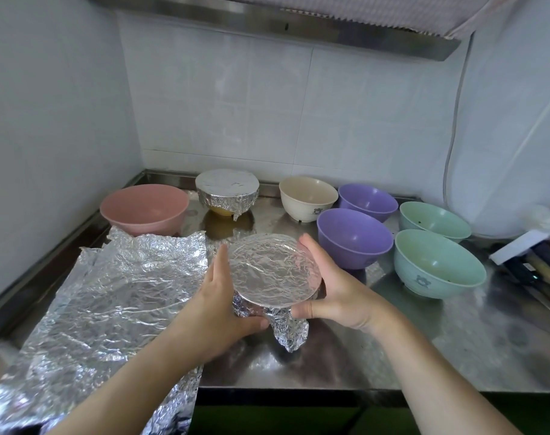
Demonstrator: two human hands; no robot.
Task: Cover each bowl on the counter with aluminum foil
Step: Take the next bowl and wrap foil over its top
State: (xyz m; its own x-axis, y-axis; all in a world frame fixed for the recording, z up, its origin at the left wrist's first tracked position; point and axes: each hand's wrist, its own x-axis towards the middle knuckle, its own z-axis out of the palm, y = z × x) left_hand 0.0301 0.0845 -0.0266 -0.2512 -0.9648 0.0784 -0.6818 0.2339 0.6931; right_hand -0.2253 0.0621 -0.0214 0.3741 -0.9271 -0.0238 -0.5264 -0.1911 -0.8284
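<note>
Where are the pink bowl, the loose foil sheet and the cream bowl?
pink bowl (145, 204): head view, on its inner wall.
foil sheet (110, 296): head view, on its crinkled middle.
cream bowl (308, 196): head view, on its inside.

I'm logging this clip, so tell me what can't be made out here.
- Head view: colour of the bowl held between left hand and right hand; foil wraps it.
- Contents of the back foil-covered bowl.
- Items at the right edge: blurred, cut off.
</note>
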